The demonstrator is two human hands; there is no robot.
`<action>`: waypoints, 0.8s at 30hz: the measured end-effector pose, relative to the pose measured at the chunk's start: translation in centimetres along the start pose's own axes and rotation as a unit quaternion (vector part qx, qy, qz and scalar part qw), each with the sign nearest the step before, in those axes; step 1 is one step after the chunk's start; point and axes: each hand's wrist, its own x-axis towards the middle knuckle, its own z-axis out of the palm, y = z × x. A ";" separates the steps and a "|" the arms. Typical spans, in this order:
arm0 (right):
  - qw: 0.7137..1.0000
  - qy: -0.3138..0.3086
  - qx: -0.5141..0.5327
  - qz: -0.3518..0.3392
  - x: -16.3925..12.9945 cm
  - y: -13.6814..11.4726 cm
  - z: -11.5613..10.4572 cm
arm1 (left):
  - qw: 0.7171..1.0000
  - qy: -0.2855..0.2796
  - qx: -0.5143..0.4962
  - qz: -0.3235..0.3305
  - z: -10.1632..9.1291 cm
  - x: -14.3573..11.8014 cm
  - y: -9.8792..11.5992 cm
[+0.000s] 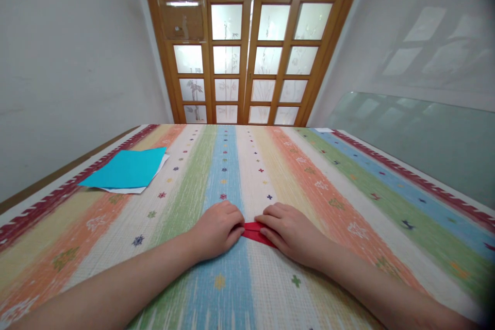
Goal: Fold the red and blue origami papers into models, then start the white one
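Observation:
Between my two hands lies a small folded piece of red paper (255, 233) on the striped tablecloth, with a crease line running along it. My left hand (218, 229) is closed, its thumb and fingers pinching the paper's left end. At the other end, the fingers and thumb of my right hand (288, 232) are closed on the paper and cover part of it. Both hands rest low over the table, close together, and hide the ends of the fold.
Blue and white paper sheets (126, 169) are stacked at the left of the tablecloth (185, 278). A small white piece (324, 130) lies at the far edge. Beyond stand wooden doors with glass panes (247, 51). A pale green glass panel (417, 139) is at the right.

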 end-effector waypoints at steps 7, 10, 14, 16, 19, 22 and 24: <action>0.999 -0.001 -0.023 0.031 -0.1 0.4 0.0 | 1.000 -0.003 -0.002 -0.005 -0.1 0.0 0.0; 0.999 -0.005 -0.014 0.035 -0.1 0.2 -0.2 | 1.000 -0.002 -0.007 -0.010 -0.1 0.0 0.1; 0.999 -0.010 -0.010 0.044 -0.1 0.1 -0.2 | 1.000 0.003 -0.012 -0.017 -0.1 0.0 0.1; 0.999 -0.010 -0.012 0.045 -0.1 0.0 -0.1 | 1.000 0.004 -0.012 -0.020 -0.1 0.0 0.1; 0.999 -0.002 -0.016 0.046 -0.2 0.0 0.0 | 1.000 0.004 -0.012 -0.022 0.0 0.0 -0.1; 0.999 0.008 -0.021 0.040 -0.2 -0.1 -0.1 | 1.000 0.014 -0.015 -0.023 0.2 0.0 -0.2; 0.999 0.014 -0.023 0.028 -0.2 -0.2 -0.1 | 0.999 0.025 -0.019 -0.024 0.2 -0.1 -0.2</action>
